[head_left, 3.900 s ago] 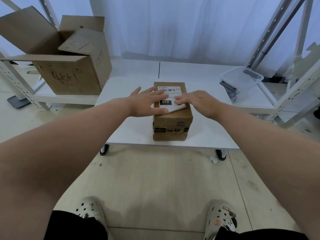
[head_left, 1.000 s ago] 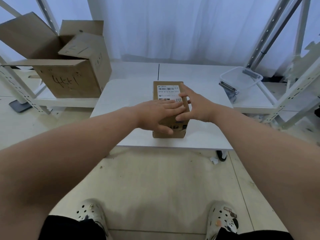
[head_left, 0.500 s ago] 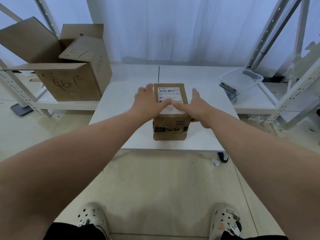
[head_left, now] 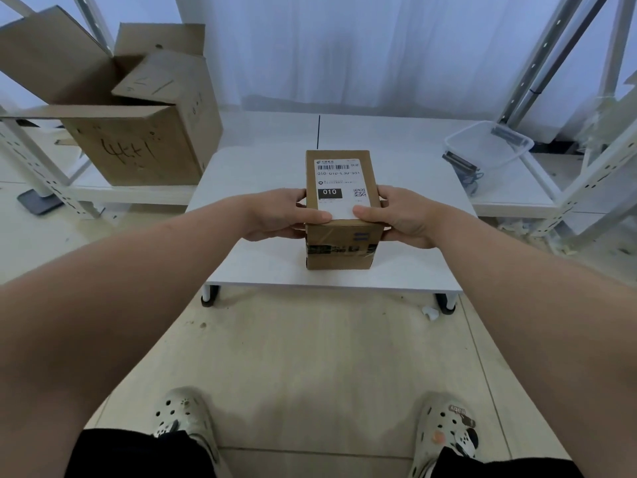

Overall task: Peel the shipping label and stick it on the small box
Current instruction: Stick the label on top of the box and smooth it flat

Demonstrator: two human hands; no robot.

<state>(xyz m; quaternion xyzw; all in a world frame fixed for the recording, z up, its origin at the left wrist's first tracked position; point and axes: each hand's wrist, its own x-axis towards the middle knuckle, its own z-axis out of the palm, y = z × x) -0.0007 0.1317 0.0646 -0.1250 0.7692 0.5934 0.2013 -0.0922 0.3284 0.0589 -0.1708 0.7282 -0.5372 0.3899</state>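
Black shorts [head_left: 138, 453] are worn. Just beyond the shorts, pale perforated clogs are seen: the left clog [head_left: 182, 414] is fitted with a paw charm, the right clog [head_left: 448, 429] with a "Baby" tag. The left hand [head_left: 275, 215] and right hand [head_left: 403, 215] are uncovered.

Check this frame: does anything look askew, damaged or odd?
Nothing major: the shipping label lies flat and straight on the small box. Only worn black tape on its front and a white scrap on the floor stand out.

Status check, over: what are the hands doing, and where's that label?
Left hand and right hand gripping small box by its sides, thumbs on top. Shipping label flat on box top. Nothing in the way.
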